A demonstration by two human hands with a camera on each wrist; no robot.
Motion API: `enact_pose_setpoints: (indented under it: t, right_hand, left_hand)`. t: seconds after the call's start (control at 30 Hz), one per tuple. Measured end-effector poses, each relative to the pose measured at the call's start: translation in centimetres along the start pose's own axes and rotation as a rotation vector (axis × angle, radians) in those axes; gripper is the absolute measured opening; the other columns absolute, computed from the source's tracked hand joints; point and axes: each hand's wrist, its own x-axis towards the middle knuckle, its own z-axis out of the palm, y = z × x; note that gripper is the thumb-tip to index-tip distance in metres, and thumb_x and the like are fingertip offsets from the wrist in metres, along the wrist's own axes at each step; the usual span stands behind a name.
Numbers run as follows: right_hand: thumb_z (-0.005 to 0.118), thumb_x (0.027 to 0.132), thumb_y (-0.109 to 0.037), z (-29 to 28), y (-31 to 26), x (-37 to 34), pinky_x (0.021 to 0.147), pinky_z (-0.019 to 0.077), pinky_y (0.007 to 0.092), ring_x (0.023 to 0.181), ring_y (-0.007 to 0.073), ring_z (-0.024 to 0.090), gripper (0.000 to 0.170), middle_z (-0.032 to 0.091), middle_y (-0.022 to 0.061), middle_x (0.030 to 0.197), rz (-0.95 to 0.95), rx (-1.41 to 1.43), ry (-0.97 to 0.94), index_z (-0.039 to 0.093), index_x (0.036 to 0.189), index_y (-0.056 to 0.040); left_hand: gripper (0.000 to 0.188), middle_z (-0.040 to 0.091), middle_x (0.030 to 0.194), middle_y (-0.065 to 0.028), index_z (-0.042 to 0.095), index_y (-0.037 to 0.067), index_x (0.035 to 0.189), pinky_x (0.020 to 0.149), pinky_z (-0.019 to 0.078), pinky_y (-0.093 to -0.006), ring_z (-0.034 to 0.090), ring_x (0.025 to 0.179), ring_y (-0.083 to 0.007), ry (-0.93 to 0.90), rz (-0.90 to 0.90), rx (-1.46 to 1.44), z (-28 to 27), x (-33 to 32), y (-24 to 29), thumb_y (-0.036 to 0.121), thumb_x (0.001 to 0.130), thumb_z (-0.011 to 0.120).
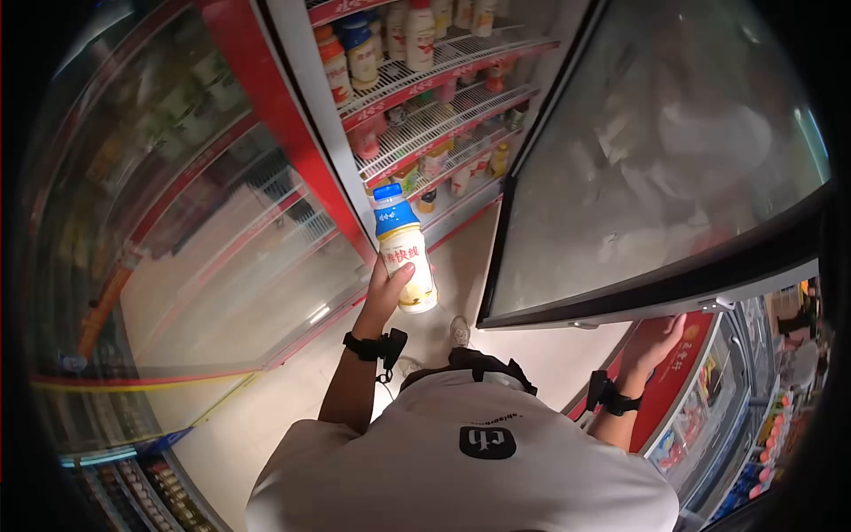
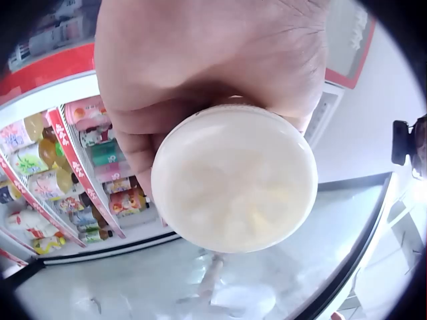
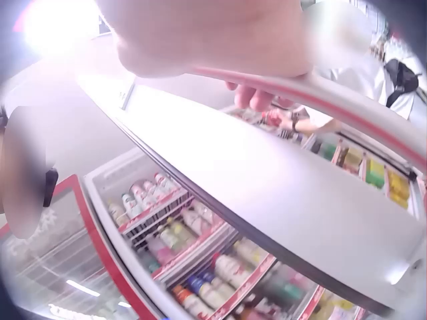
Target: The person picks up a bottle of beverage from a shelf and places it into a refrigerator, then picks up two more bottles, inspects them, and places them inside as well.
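Note:
My left hand (image 1: 383, 297) grips a milk drink bottle (image 1: 403, 253) with a blue cap and a white label with red lettering. The bottle stands upright, thumb across its front; from the left wrist view its round pale base (image 2: 233, 180) faces the camera. On the other side, my right hand (image 1: 651, 346) is at the free edge of the swung-out glass fridge door (image 1: 656, 177). A pale, red-lined door handle (image 3: 360, 110) crosses this hand in the right wrist view, and fingertips (image 3: 250, 98) show curled past it.
Inside the fridge, wire shelves (image 1: 443, 66) carry rows of bottles (image 1: 359, 53). A second, closed glass door (image 1: 213, 239) stands to the left. At the right is a red-sided chest freezer (image 1: 683, 381). Pale floor (image 1: 461, 275) lies between fridge and feet.

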Motion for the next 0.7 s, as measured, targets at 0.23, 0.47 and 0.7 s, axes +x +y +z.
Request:
enact_pose_setpoints:
  t: [0.23,0.47,0.7]
  right_hand:
    - [0.039,0.1,-0.035,-0.5,-3.1,6.1,0.074,0.0536,0.0293,0.088,0.0147,0.063,0.044,0.064,0.0034,0.098,-0.092,-0.214,0.231,0.055,0.128,-0.0048]
    - [0.048,0.092,-0.014,-0.2,-4.4,10.1,0.083,0.0509,0.0383,0.088,0.0255,0.061,0.029,0.058,0.0156,0.1,-1.175,-0.613,0.606,0.049,0.116,0.0029]
    - [0.057,0.087,-0.003,15.4,9.8,11.6,0.09,0.0415,0.0351,0.099,0.025,0.051,0.018,0.05,0.0122,0.107,-0.388,-0.391,-0.392,0.055,0.104,-0.0019]
  left_hand:
    - [0.042,0.063,0.106,-0.0131,0.04,0.001,0.133,0.079,0.0581,-0.0378,0.068,0.093,-0.0242,0.009,-0.087,-0.135,1.1,5.0,-0.7,0.01,0.094,0.052]
    - [0.039,0.065,0.099,-0.0165,0.043,0.002,0.128,0.071,0.0582,-0.0384,0.068,0.086,-0.0249,0.093,0.018,0.12,0.6,10.9,-2.3,0.021,0.095,0.053]
    - [0.045,0.063,0.113,-0.0103,0.044,0.003,0.13,0.085,0.0539,-0.0338,0.065,0.099,-0.0194,0.259,0.136,0.256,4.7,17.5,0.8,0.004,0.09,0.063]
